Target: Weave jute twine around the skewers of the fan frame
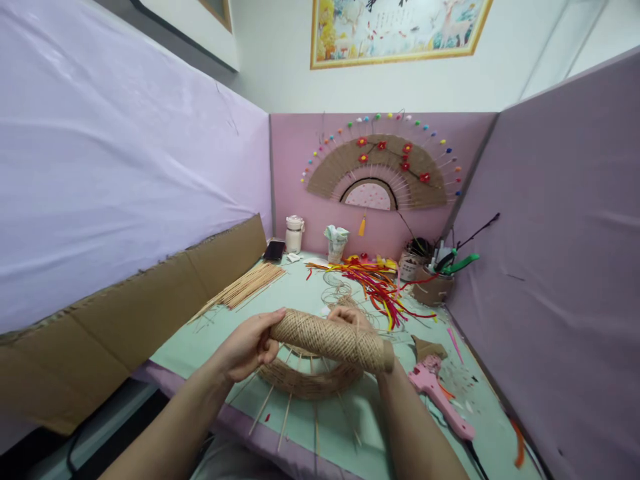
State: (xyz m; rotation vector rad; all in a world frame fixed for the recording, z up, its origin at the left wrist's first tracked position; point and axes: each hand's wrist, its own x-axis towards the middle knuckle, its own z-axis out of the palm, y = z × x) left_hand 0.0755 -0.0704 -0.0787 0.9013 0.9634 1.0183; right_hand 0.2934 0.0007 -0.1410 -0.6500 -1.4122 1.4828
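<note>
A long spool of jute twine [325,337] lies slantwise across the middle of the head view, its bare cardboard core showing at the right end. My left hand [255,341] grips the spool's left end, fingers curled round it. Behind the spool is my right hand [350,315], its fingers bent together near a strand of twine; the spool hides part of it. Below both hands sits a round woven twine ring [310,385] with thin sticks poking outward. Loose twine [337,293] lies in loops just beyond my right hand.
Bamboo sticks [250,285] lie at left by a cardboard strip [170,300]. Coloured pipe cleaners [375,287] spread at the back. A pink glue gun [440,397] rests at right, below a tool pot [433,288]. A white bottle [295,235] and phone [274,251] stand far left. A decorated fan [325,167] hangs behind.
</note>
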